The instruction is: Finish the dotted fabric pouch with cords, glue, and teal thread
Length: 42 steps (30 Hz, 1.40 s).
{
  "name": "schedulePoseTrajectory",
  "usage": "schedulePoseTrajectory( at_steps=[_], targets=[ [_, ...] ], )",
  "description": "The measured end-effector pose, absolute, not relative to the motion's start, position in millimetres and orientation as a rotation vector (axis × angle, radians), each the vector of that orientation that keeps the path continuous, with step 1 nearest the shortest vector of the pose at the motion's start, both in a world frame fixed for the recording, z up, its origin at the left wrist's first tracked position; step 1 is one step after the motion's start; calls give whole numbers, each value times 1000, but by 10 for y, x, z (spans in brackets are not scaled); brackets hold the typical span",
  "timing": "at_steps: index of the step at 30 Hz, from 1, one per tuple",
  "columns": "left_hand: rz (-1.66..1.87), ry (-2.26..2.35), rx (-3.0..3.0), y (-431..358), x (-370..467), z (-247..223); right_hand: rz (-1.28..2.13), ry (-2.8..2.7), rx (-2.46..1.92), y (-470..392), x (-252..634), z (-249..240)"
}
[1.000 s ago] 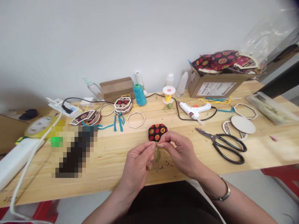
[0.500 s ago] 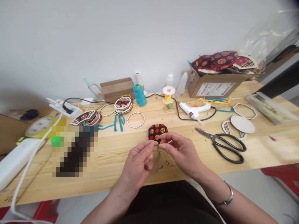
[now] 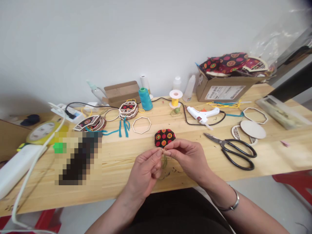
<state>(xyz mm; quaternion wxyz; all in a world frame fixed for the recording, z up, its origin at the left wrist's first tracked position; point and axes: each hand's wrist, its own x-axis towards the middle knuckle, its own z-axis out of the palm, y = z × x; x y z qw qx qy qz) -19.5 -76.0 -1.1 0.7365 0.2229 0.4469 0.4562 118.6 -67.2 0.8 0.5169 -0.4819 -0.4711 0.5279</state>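
A small black fabric piece with red and yellow flower circles (image 3: 164,137) lies on the wooden table just beyond my fingertips. My left hand (image 3: 147,167) is closed in a pinch at its lower edge. Right against it, my right hand (image 3: 187,157) pinches too, thumb against fingers, the tips of both hands meeting. Green thread (image 3: 165,161) hangs below the fingertips onto the table. What exactly sits between the fingertips is too small to make out.
Black-handled scissors (image 3: 225,148) lie to the right, with a white glue gun (image 3: 203,114) behind them. An octagonal frame (image 3: 141,125), teal thread cone (image 3: 145,99) and yellow spool (image 3: 175,98) are farther back. A cardboard box (image 3: 224,89) holds patterned pieces.
My right hand has moved slightly left, and its fingertips now meet those of my left hand. More of the fabric piece's lower edge shows.
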Motion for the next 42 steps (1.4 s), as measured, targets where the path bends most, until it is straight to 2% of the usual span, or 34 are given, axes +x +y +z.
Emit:
schedulePoseTrajectory(
  at_steps=[17, 31, 42],
  targets=[
    [1009, 949, 372, -738, -217, -9, 926, -1497, -1067, -759, 1210, -6],
    [1013, 897, 431, -761, -194, -35, 920, -1313, -1121, -702, 1140, -16],
    [1007, 884, 423, -770, -199, -21, 928, -1387, -1076, -715, 1162, 6]
  ],
)
